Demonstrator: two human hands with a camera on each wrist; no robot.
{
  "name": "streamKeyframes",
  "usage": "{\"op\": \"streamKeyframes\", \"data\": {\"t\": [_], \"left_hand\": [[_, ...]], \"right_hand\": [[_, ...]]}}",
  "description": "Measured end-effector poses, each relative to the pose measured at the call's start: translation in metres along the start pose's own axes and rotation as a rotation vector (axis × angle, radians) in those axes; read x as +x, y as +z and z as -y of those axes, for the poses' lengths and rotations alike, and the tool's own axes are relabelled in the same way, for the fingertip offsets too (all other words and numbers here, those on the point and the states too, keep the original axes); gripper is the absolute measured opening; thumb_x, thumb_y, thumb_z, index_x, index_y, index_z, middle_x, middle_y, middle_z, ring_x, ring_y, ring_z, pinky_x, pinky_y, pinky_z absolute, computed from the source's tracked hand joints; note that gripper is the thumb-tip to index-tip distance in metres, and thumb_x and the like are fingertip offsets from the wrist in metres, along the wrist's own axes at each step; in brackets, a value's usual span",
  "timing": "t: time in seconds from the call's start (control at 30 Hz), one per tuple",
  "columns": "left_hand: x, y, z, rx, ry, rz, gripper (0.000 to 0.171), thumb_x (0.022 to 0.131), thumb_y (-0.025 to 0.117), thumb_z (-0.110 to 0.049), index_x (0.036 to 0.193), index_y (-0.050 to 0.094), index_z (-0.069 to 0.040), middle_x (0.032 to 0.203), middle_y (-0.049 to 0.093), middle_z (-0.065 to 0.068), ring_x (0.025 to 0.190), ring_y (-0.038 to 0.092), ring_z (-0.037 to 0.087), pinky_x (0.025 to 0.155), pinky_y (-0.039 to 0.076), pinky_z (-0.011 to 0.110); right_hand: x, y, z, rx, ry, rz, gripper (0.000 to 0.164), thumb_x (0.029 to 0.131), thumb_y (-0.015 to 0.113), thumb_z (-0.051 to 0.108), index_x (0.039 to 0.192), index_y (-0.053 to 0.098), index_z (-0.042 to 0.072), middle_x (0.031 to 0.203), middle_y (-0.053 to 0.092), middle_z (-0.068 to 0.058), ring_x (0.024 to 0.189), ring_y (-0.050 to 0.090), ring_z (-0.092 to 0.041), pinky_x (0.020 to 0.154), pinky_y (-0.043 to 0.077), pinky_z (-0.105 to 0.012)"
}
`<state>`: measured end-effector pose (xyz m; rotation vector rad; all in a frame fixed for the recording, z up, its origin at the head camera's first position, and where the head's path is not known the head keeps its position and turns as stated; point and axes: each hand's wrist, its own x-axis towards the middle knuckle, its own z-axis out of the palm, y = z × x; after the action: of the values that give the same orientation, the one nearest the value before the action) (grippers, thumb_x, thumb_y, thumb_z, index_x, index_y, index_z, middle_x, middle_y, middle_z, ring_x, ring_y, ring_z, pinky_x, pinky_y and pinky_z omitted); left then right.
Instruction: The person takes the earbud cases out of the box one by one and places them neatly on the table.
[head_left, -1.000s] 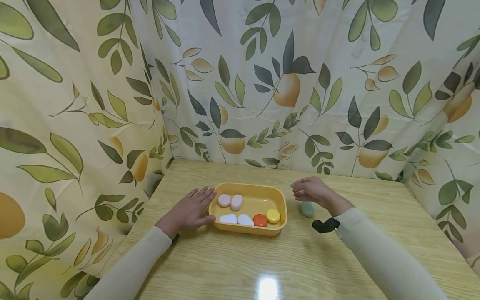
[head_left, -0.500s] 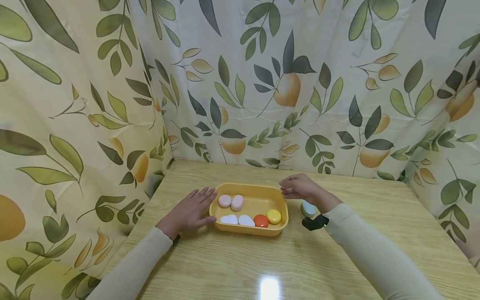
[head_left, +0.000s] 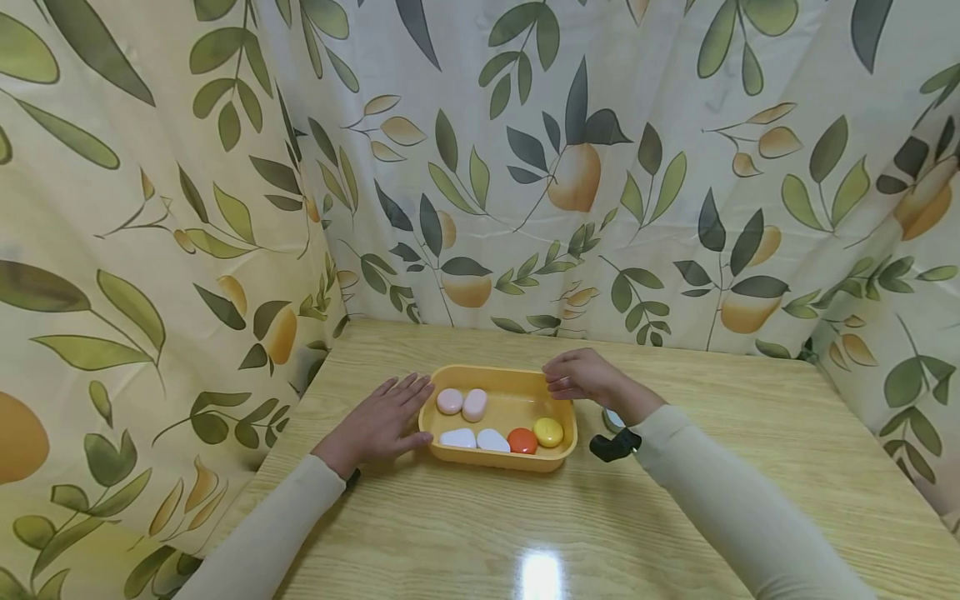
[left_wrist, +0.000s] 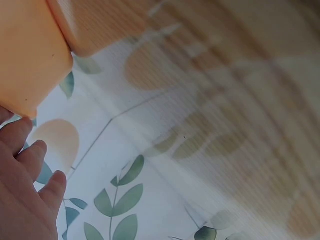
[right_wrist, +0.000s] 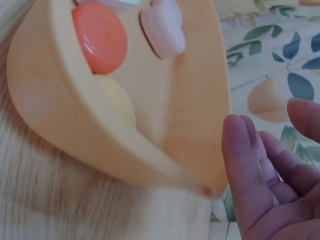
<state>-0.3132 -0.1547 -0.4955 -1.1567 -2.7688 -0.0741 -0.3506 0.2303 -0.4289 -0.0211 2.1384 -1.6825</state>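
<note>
I am flanking the yellow tray (head_left: 495, 459), left hand (head_left: 377, 419) splayed, right hand (head_left: 592, 377) relaxed at its far-right corner, both empty; positioning seems underway, the next move likely needing steady contact.

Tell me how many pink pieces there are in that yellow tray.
2: a round pink piece and, just right of it, an oblong pink piece, both toward the tray's left. No others show, though its near wall could hide some.
</note>
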Motion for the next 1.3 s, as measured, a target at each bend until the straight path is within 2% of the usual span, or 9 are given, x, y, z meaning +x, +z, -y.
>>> {"op": "streamKeyframes", "data": {"t": [0.1,0.43,0.8,1.1,1.3], "left_hand": [[0.0,0.0,0.0,0.002,0.0,-0.001,0.085,0.096,0.03,-0.068,0.156,0.022,-0.008,0.16,0.02,0.008,0.147,0.015,0.025,0.117,0.012,0.046],[0.0,0.002,0.001,-0.004,0.009,-0.012,0.085,0.096,0.032,-0.067,0.155,0.022,-0.007,0.16,0.02,0.008,0.147,0.015,0.025,0.116,0.013,0.047],[0.0,0.003,0.002,-0.015,0.006,-0.019,0.085,0.096,0.031,-0.067,0.156,0.021,-0.008,0.16,0.019,0.007,0.147,0.013,0.024,0.117,0.011,0.046],[0.0,0.002,0.001,-0.029,0.007,-0.022,0.084,0.097,0.032,-0.066,0.156,0.022,-0.007,0.16,0.02,0.009,0.146,0.016,0.026,0.116,0.014,0.048],[0.0,0.0,0.0,-0.024,-0.004,0.001,0.084,0.097,0.03,-0.067,0.156,0.021,-0.008,0.16,0.019,0.008,0.147,0.015,0.025,0.116,0.013,0.047]], "right_hand": [[0.002,0.006,0.001,-0.004,-0.003,0.007,0.04,0.097,0.059,0.009,0.126,0.052,-0.016,0.116,0.056,-0.027,0.096,0.065,-0.03,0.082,0.056,-0.038],[0.013,0.027,-0.001,-0.016,0.029,0.01,0.036,0.095,0.06,0.009,0.122,0.056,-0.014,0.105,0.062,-0.02,0.092,0.066,-0.028,0.08,0.056,-0.039],[0.023,0.046,-0.007,-0.01,0.049,0.026,0.032,0.096,0.059,0.009,0.118,0.057,-0.015,0.102,0.061,-0.019,0.089,0.065,-0.029,0.08,0.056,-0.041],[0.024,0.056,-0.007,-0.086,0.062,0.043,0.031,0.095,0.061,0.011,0.116,0.06,-0.012,0.105,0.061,-0.022,0.094,0.065,-0.035,0.083,0.055,-0.043],[0.023,0.064,-0.007,-0.094,0.073,0.062,0.033,0.095,0.06,0.01,0.119,0.06,-0.013,0.104,0.061,-0.022,0.092,0.066,-0.032,0.081,0.056,-0.042]]}}
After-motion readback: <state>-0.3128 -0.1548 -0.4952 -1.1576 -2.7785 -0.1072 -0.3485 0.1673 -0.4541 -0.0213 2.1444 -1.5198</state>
